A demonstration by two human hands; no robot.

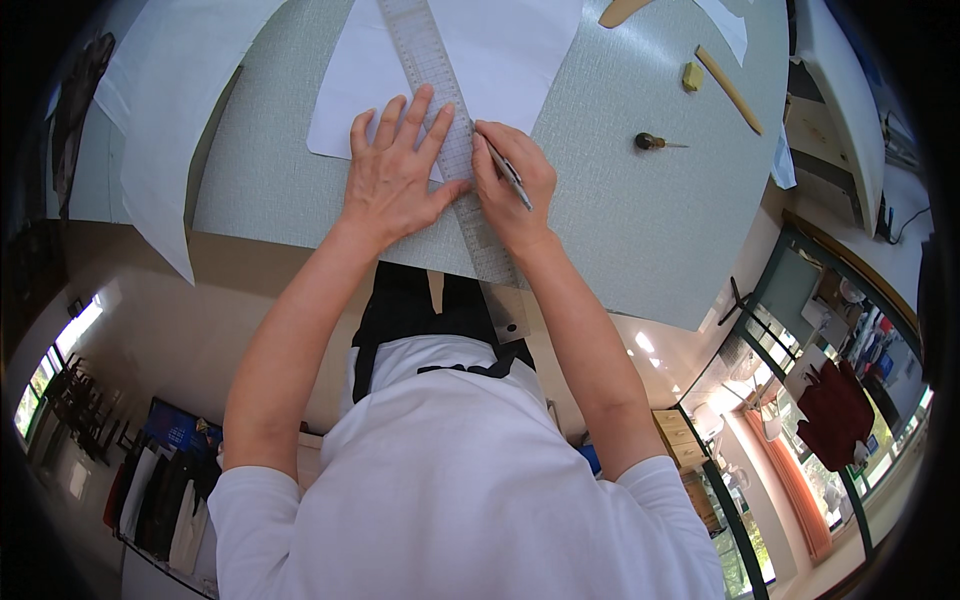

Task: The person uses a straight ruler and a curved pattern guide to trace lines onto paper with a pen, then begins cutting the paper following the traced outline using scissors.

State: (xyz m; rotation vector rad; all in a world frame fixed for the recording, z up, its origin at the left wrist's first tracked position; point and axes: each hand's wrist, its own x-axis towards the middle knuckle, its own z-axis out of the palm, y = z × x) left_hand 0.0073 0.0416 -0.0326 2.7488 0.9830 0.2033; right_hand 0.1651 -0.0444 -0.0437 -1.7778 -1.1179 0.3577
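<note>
A clear ruler with grid lines (431, 60) lies slantwise over a sheet of white paper (510, 45), and its near end sticks out past the table's edge. My left hand (397, 169) is spread flat, fingertips and thumb pressing on the ruler and palm over the table. In my right hand (517, 172) is a slim metallic pen or mechanical pencil (510, 174), its tip end at the ruler's right edge, hidden by my fingers.
To the right on the table (600, 225) lie an awl (651, 141), a yellowish block (692, 76), a narrow wooden strip (729, 90) and a curved wooden piece (622, 10). A large curled white sheet (172, 112) hangs over the table's edge at left.
</note>
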